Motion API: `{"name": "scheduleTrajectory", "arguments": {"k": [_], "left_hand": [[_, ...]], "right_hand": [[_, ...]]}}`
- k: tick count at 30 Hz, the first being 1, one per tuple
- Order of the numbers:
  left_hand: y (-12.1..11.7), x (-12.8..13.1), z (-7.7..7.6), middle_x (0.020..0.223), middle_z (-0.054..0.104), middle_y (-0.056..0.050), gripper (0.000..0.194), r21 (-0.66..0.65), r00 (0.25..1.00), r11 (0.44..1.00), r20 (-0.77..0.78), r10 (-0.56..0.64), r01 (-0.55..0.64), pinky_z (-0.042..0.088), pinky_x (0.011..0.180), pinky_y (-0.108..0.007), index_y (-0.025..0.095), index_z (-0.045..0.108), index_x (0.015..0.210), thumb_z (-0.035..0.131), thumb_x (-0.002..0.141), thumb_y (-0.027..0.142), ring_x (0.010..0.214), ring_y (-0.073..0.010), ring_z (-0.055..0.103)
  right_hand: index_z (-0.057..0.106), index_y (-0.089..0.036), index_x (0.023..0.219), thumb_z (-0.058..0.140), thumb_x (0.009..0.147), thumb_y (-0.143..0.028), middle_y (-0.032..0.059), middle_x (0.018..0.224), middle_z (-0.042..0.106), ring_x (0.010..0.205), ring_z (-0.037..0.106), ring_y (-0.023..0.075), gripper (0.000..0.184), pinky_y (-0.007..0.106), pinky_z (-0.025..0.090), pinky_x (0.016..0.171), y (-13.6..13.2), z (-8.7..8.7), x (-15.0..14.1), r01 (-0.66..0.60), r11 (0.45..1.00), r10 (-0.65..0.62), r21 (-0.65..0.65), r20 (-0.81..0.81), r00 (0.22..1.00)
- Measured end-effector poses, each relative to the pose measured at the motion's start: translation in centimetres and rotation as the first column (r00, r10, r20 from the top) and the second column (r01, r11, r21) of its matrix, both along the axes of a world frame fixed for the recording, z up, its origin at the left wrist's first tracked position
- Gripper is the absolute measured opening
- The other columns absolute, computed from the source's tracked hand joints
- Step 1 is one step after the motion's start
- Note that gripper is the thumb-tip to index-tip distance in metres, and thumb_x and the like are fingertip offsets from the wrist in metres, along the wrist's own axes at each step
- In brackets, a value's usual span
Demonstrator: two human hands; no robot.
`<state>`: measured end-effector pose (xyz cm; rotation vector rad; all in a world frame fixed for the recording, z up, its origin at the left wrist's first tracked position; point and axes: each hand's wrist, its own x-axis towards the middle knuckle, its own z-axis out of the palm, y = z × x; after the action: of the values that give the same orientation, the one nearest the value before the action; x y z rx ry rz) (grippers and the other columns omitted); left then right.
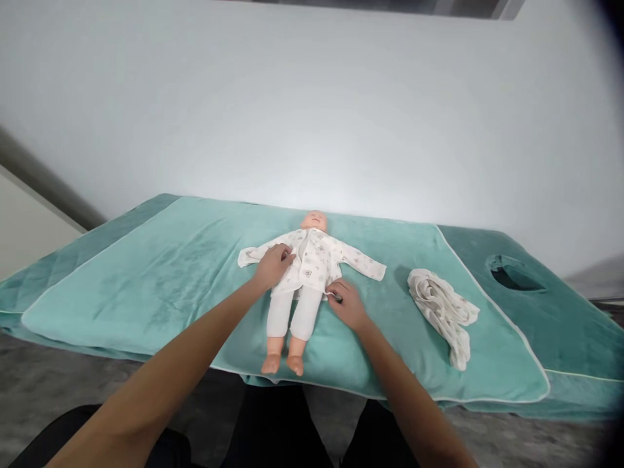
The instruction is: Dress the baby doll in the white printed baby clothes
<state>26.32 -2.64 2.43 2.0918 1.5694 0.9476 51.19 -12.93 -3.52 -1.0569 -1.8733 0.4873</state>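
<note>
A baby doll [316, 221] lies on its back with its feet toward me. It wears a white printed baby shirt [312, 257] with long sleeves spread to the sides, and white trousers [305, 317]. My left hand [274, 265] rests at the shirt's left side, its fingers curled on the cloth near the chest opening. At the lower right of the shirt, my right hand [347, 303] pinches the hem corner and draws it slightly out from the doll's body. Parts of both hands' fingertips are hidden.
A crumpled white printed garment [441, 312] lies to the right on the green cover [146, 279] of the bed. Farther right the bed has a dark oval face hole [514, 276]. A pale wall [312, 117] stands right behind the bed.
</note>
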Motion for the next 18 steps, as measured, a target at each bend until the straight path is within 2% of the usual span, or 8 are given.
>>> {"name": "scheduleTrajectory", "arguments": {"k": [3, 6, 7, 9, 11, 12, 15, 18], "left_hand": [[-0.8, 0.3, 1.2, 0.075, 0.061, -0.001, 0.015, -0.072, 0.993, 0.997, 0.119, 0.004, 0.005, 0.039, 0.068, -0.031, 0.022, 0.058, 0.080, 0.051, 0.086, 0.033, 0.074, -0.0194, 0.055], [-1.6, -0.4, 1.4, 0.078, 0.065, -0.002, 0.021, -0.159, 0.975, 0.987, 0.216, 0.058, -0.023, 0.043, 0.071, -0.031, 0.021, 0.060, 0.080, 0.053, 0.086, 0.040, 0.076, -0.0198, 0.058], [-1.8, -0.9, 1.1, 0.079, 0.067, -0.002, 0.024, -0.200, 0.967, 0.979, 0.237, 0.096, -0.048, 0.044, 0.071, -0.031, 0.021, 0.062, 0.082, 0.053, 0.086, 0.043, 0.077, -0.0203, 0.059], [-2.0, -2.0, 0.2, 0.081, 0.069, -0.005, 0.032, -0.286, 0.952, 0.954, 0.257, 0.164, -0.087, 0.047, 0.070, -0.033, 0.020, 0.064, 0.086, 0.054, 0.085, 0.050, 0.075, -0.0221, 0.062], [-2.0, -2.8, -1.0, 0.085, 0.073, -0.008, 0.040, -0.354, 0.950, 0.933, 0.263, 0.166, -0.065, 0.049, 0.070, -0.036, 0.019, 0.068, 0.090, 0.054, 0.085, 0.056, 0.076, -0.0251, 0.065], [-1.8, -3.0, -1.6, 0.091, 0.074, -0.010, 0.045, -0.375, 0.947, 0.926, 0.281, 0.154, -0.040, 0.051, 0.074, -0.037, 0.018, 0.069, 0.094, 0.054, 0.084, 0.059, 0.081, -0.0272, 0.068], [-1.2, -2.1, -3.2, 0.129, 0.068, -0.014, 0.059, -0.416, 0.900, 0.909, 0.392, 0.193, -0.014, 0.049, 0.096, -0.040, 0.019, 0.068, 0.115, 0.059, 0.081, 0.066, 0.117, -0.0327, 0.063], [-0.5, 0.4, -4.0, 0.146, 0.055, -0.015, 0.069, -0.434, 0.829, 0.900, 0.521, 0.204, 0.051, 0.044, 0.107, -0.042, 0.020, 0.062, 0.128, 0.069, 0.076, 0.065, 0.132, -0.0343, 0.053]], "right_hand": [[0.064, -0.024, 0.086, 0.053, 0.087, -0.017, 0.0036, 0.087, 0.064, 0.084, 0.060, 0.0204, 0.013, 0.035, 0.049, 0.079, -1.1, -0.1, -0.4, -0.029, 0.999, 0.029, 0.024, -0.006, 1.000], [0.068, -0.026, 0.094, 0.056, 0.090, -0.025, 0.0041, 0.099, 0.069, 0.098, 0.062, 0.0220, 0.012, 0.038, 0.048, 0.092, -1.2, -0.7, 0.2, -0.097, 0.995, 0.098, -0.014, 0.052, 0.994], [0.068, -0.026, 0.097, 0.056, 0.091, -0.028, 0.0047, 0.105, 0.069, 0.103, 0.061, 0.0229, 0.014, 0.039, 0.047, 0.096, -0.9, -0.9, 0.6, -0.064, 0.997, 0.066, -0.037, 0.048, 0.997], [0.068, -0.024, 0.103, 0.055, 0.092, -0.035, 0.0066, 0.112, 0.069, 0.110, 0.059, 0.0248, 0.020, 0.041, 0.045, 0.100, 0.1, -1.1, 1.6, 0.114, 0.990, -0.114, -0.085, 0.011, 0.993], [0.068, -0.023, 0.105, 0.052, 0.092, -0.039, 0.0087, 0.112, 0.069, 0.111, 0.059, 0.0269, 0.026, 0.044, 0.045, 0.100, 1.5, -0.8, 2.2, 0.316, 0.939, -0.317, -0.137, 0.015, 0.948], [0.069, -0.023, 0.105, 0.051, 0.092, -0.040, 0.0094, 0.112, 0.070, 0.111, 0.060, 0.0279, 0.028, 0.045, 0.044, 0.101, 2.2, -0.6, 2.4, 0.380, 0.912, -0.377, -0.153, 0.047, 0.925], [0.069, -0.024, 0.109, 0.051, 0.091, -0.038, 0.0092, 0.118, 0.070, 0.117, 0.058, 0.0297, 0.029, 0.046, 0.040, 0.106, 4.2, 0.1, 1.9, 0.397, 0.903, -0.373, -0.162, 0.164, 0.913], [0.065, -0.029, 0.122, 0.047, 0.093, -0.037, 0.0041, 0.132, 0.066, 0.128, 0.054, 0.0256, 0.035, 0.042, 0.038, 0.110, 6.0, 0.2, 1.1, 0.319, 0.926, -0.311, -0.204, 0.069, 0.948]]}}
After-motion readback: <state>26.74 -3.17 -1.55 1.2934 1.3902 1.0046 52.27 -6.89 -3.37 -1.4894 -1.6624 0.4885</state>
